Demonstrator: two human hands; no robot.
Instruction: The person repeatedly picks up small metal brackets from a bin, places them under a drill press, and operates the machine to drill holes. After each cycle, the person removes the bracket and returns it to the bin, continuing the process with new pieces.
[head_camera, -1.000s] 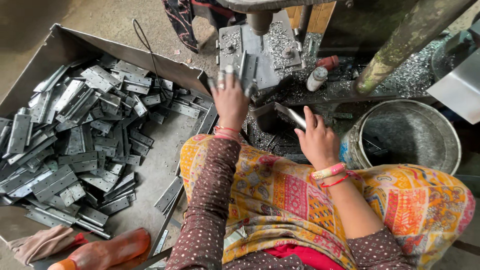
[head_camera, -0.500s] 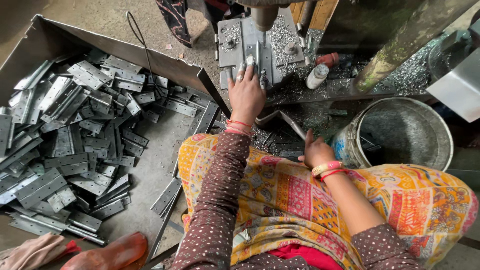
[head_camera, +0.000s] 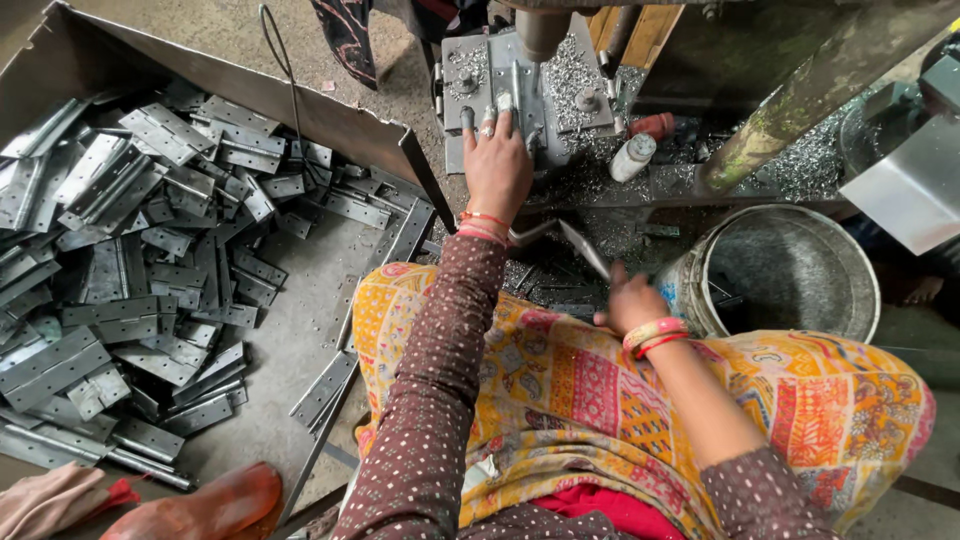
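Dull grey sheet-metal hinges (head_camera: 150, 260) fill a matt metal tray (head_camera: 300, 110). The press block (head_camera: 520, 80) is bare steel under glittering metal shavings (head_camera: 800, 165). The bucket (head_camera: 780, 275) looks like scuffed metal; the lap cloth (head_camera: 600, 390) is printed cotton.

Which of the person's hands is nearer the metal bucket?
Right. The right hand, gripping a metal strip, sits just beside the metal bucket rim; the left hand rests up on the press fixture.

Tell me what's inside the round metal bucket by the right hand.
The bucket looks mostly empty: grey inner wall and a few thin metal slivers near the bottom. The right hand, holding a metal strip, sits just beside its rim. The near wall hides part of the floor.
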